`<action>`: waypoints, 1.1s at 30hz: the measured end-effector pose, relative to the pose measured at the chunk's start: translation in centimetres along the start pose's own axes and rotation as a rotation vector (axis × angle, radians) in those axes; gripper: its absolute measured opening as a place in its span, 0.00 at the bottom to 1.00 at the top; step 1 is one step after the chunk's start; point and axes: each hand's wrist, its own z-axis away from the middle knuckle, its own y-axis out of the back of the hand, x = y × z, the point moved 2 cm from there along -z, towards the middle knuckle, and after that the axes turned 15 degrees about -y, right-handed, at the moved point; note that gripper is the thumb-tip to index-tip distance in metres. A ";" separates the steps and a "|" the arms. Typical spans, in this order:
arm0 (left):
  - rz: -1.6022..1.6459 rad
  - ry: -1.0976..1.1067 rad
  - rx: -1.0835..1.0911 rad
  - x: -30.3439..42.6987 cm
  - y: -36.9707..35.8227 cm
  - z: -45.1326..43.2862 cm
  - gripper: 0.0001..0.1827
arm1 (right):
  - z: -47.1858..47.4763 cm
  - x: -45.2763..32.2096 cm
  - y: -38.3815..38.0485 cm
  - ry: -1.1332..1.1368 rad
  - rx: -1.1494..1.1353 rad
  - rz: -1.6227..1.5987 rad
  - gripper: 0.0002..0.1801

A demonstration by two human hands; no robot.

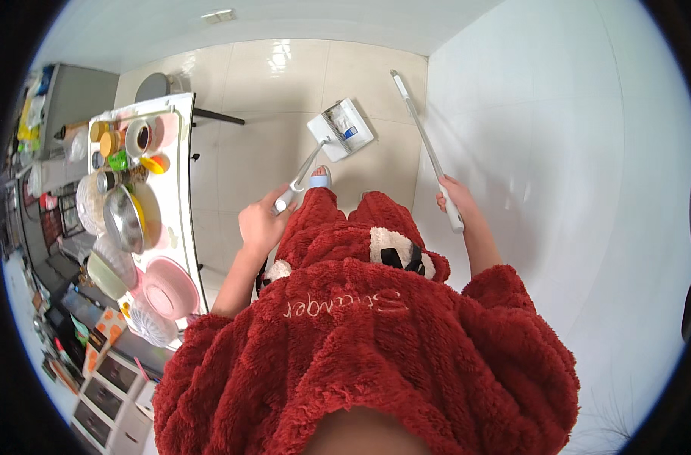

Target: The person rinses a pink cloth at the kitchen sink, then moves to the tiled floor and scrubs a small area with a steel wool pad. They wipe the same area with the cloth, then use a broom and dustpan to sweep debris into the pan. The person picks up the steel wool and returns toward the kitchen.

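Observation:
My left hand (265, 219) is closed around the white grip of a long-handled dustpan (329, 149). Its white pan sits on the tiled floor ahead of my feet, with a row of grey comb teeth across it. Pale scraps and a blue-and-white piece of litter (351, 132) lie inside the pan. On the other side, my right hand (458, 196) grips a metal pole (428, 145) by its white plastic handle. The pole slants away toward the wall corner; its far end is narrow, and I cannot tell what is fitted there.
A white table (177, 227) to my left carries a steel bowl (123, 219), a pink basin (169, 287), jars and food covers. Behind it stands a grey round stool (152, 86). A pale wall (521, 142) rises close on my right. Drawers (109, 392) are at lower left.

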 end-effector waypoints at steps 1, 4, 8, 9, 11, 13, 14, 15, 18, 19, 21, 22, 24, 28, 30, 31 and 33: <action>0.005 0.024 0.030 0.6 -0.2 0.8 0.18 | -0.3 -0.4 0.4 0.012 0.007 0.028 0.22; -0.013 0.131 0.045 2.4 -1.4 2.9 0.18 | -2.3 -1.8 1.8 0.030 0.020 0.118 0.21; -0.025 0.217 0.119 5.6 -4.3 5.4 0.18 | -6.7 -3.4 4.0 0.035 0.014 0.237 0.21; -0.025 0.240 0.127 6.4 -5.1 6.0 0.18 | -7.8 -3.6 4.5 0.045 0.016 0.268 0.20; -0.047 0.286 0.139 7.7 -6.6 7.0 0.18 | -9.8 -3.6 4.9 0.084 0.002 0.277 0.21; -0.076 0.339 0.148 8.8 -7.9 8.0 0.17 | -11.2 -2.9 4.9 0.087 0.041 0.274 0.20; -0.048 0.379 0.155 9.2 -8.5 8.5 0.17 | -11.8 -2.6 4.6 0.110 0.066 0.285 0.19; -0.070 0.387 0.170 9.3 -8.9 8.7 0.17 | -12.1 -2.2 4.0 0.111 0.025 0.275 0.20; -0.089 0.427 0.165 9.6 -10.6 9.3 0.17 | -12.0 0.4 1.7 0.006 -0.050 0.254 0.21; -0.091 0.444 0.148 9.5 -11.3 9.4 0.17 | -11.6 1.7 0.6 -0.004 -0.044 0.241 0.21; -0.091 0.455 0.126 8.6 -12.1 9.2 0.17 | -10.4 4.5 -1.8 -0.061 -0.061 0.203 0.21; -0.088 0.453 0.124 8.4 -12.5 9.3 0.17 | -9.4 5.4 -2.5 -0.074 -0.075 0.218 0.21; -0.070 0.448 0.136 7.5 -12.7 9.5 0.17 | -7.2 7.9 -4.4 -0.111 -0.154 0.195 0.17; -0.017 0.495 0.138 6.0 -13.1 10.8 0.17 | -2.3 9.7 -5.4 -0.310 -0.427 0.170 0.11; -0.007 0.462 0.174 5.5 -13.6 11.9 0.16 | -0.3 9.5 -5.1 -0.461 -0.478 0.047 0.12; 0.001 0.454 0.193 5.3 -14.0 12.7 0.16 | 0.5 9.4 -5.0 -0.541 -0.500 -0.008 0.12; 0.024 0.487 0.217 4.4 -14.6 15.1 0.16 | 2.2 9.5 -4.9 -0.613 -0.477 0.073 0.13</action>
